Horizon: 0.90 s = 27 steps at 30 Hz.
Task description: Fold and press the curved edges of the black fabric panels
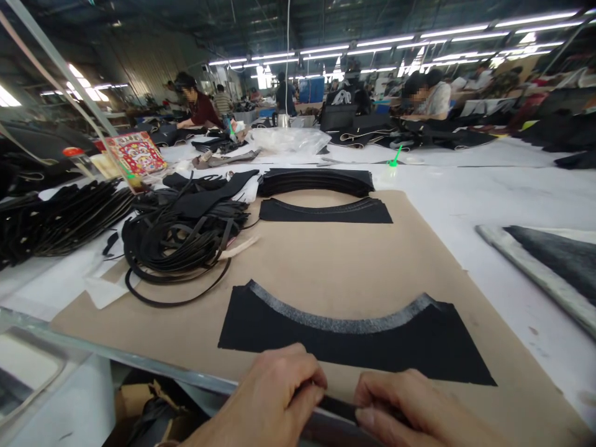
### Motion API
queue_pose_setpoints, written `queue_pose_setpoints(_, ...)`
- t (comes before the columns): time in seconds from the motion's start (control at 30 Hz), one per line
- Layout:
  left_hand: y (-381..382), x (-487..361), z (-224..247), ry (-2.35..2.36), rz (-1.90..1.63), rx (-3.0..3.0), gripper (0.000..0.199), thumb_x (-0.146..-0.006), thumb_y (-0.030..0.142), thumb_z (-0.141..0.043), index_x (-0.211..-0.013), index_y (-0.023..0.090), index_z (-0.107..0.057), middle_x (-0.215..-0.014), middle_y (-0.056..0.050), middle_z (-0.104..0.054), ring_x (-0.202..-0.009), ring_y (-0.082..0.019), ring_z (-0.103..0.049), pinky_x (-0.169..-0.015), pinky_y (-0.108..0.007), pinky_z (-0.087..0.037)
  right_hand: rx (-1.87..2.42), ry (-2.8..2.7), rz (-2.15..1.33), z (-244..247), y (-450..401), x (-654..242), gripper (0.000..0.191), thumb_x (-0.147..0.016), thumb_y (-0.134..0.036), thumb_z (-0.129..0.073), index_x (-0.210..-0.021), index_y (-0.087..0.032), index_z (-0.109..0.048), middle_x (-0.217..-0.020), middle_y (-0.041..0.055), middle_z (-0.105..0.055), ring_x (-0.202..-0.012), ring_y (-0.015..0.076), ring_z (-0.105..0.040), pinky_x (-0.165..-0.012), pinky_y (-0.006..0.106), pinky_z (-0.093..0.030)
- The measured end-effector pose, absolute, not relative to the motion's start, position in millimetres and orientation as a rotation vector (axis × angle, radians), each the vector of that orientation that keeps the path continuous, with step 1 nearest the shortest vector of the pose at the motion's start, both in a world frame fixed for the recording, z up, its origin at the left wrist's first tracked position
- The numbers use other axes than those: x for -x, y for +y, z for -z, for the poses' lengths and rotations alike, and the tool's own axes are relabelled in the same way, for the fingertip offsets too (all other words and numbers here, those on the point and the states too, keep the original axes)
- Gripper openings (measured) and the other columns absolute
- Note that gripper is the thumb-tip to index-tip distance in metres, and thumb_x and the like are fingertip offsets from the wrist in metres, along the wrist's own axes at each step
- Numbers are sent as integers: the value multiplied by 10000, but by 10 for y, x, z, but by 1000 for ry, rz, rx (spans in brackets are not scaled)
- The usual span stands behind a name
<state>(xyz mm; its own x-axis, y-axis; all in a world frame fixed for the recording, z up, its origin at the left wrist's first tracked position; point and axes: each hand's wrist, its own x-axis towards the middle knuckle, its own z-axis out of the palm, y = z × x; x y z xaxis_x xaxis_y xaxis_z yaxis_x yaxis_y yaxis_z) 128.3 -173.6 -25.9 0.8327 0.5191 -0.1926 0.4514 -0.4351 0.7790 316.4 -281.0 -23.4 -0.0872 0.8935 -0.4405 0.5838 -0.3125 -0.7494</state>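
Note:
Between my two hands, low at the table's front edge, runs a narrow black strip (339,408). My left hand (282,388) pinches one end of it with thumb and fingers. The other end is gripped by my right hand (400,400). The strip's outer parts are hidden by my hands. Just beyond them a black panel (354,354) lies flat on brown paper (326,254), its curved far edge bordered by a greyish, speckled band. Farther back lies a smaller-looking black curved piece (326,214), in front of a stack of black pieces (316,181).
Left of the paper's middle is a tangled heap of black strips (186,230). More black pieces (60,217) lie at far left. A green-tipped bottle (393,162) stands behind, and a grey-edged board (549,267) lies at right. An open cardboard box (139,400) sits below the table edge.

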Motion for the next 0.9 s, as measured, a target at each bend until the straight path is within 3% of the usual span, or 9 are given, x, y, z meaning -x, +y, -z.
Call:
queue_pose_setpoints(0.17,-1550,-1529,308,955,-107,-2122,104,-775,218,-613,-687,208,-666,-723,23,-648,-713,-145,-572,-633,-234,-345,2155,-1581,-1075,224,-2654,-3404,238,-867,-289,-499,-656,-201,-562,-654,1,-594,-614,146,-525,-529,242,-296)
queue_pose_setpoints(0.43,-1358,-1849,437,1024,-31,-2177,109,-754,234,-593,-690,196,-672,-648,8,-626,-639,-154,-548,-582,-250,-308,2464,-1647,-752,410,-2464,-3487,266,-911,-271,-464,-689,-200,-591,-702,41,-642,-654,186,-599,-556,278,-270)
queue_pose_setpoints(0.9,-1277,-1969,591,1075,-8,-2264,70,-766,226,-615,-714,210,-659,-662,11,-634,-649,-168,-567,-575,-254,-297,2584,-1664,-705,469,-2354,-3475,252,-914,-265,-444,-710,-213,-584,-718,53,-663,-697,238,-639,-548,282,-255)
